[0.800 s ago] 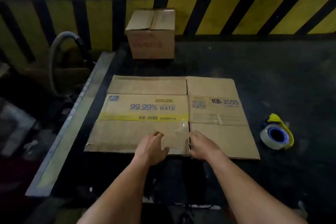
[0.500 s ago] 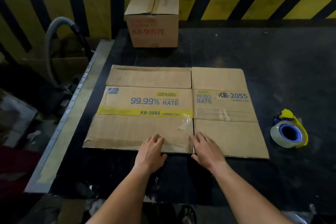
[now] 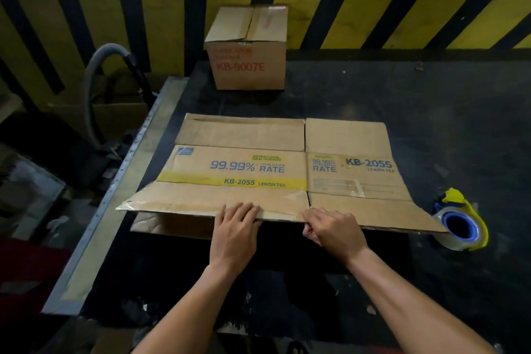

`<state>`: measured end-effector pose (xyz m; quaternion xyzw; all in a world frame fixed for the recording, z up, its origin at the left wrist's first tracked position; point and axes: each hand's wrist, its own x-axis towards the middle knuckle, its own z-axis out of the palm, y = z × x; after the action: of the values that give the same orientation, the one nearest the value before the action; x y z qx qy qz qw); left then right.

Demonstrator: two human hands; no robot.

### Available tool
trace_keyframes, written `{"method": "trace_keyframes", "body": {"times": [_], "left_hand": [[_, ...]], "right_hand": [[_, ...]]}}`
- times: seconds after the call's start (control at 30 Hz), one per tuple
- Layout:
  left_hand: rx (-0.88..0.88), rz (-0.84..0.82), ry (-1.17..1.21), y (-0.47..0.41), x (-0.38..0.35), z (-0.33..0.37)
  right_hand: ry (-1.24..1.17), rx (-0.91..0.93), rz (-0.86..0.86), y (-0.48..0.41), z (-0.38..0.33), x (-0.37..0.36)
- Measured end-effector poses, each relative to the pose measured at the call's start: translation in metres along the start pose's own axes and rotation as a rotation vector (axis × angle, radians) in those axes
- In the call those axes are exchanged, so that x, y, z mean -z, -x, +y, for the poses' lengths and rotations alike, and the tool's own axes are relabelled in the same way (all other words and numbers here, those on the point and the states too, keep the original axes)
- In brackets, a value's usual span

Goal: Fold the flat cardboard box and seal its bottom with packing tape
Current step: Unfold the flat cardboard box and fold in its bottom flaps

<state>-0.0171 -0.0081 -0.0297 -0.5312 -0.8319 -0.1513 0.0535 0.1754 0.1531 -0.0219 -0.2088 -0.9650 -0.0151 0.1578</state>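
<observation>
A flattened brown cardboard box (image 3: 275,169) printed "99.99% RATE" and "KB-2055" lies on the dark table (image 3: 431,112). Its near flaps are raised off the table, and the lower layer (image 3: 172,225) shows beneath at the left. My left hand (image 3: 235,231) grips the near edge of the left flap, fingers on top. My right hand (image 3: 333,231) holds the near edge at the slit between the flaps, thumb underneath. A roll of clear packing tape (image 3: 459,227) on a yellow and blue dispenser sits just right of the box, its left side hidden by the lifted right flap.
An assembled cardboard box (image 3: 248,49) marked "KB-9007E" stands at the back of the table. A metal strip (image 3: 115,190) runs along the table's left edge. A grey hose (image 3: 97,72) and clutter lie off to the left. A yellow and black striped wall (image 3: 402,14) is behind.
The hands lay flat on the near flaps before; now they grip the near edge and have lifted the top layer, which overlaps the tape roll. The camera view has shifted.
</observation>
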Motion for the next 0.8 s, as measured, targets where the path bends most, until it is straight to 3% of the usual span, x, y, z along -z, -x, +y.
{"method": "trace_keyframes", "body": {"times": [0.1,0.2,0.37,0.43,0.53,0.67,0.8], "left_hand": [[0.069,0.172,0.027,-0.023,0.025,0.015],[0.307,0.276,0.11,-0.044,0.054,0.041],[0.84,0.324,0.762,-0.07,0.101,0.086],[0.94,0.258,1.08,-0.082,0.119,0.1],[0.844,0.283,1.264,-0.102,0.145,0.112],[0.671,0.41,1.368,-0.125,0.184,0.124],[0.514,0.397,1.388,-0.144,0.22,0.143]], "right_hand": [[-0.035,-0.024,0.101,-0.025,0.011,0.031],[-0.055,-0.041,0.175,-0.051,0.014,0.066],[-0.094,-0.068,0.227,-0.079,0.011,0.113],[-0.109,-0.093,0.241,-0.089,0.013,0.13],[-0.151,-0.148,0.24,-0.101,0.015,0.156],[-0.222,-0.204,0.234,-0.119,0.012,0.207],[-0.349,-0.171,0.196,-0.137,0.004,0.259]]}}
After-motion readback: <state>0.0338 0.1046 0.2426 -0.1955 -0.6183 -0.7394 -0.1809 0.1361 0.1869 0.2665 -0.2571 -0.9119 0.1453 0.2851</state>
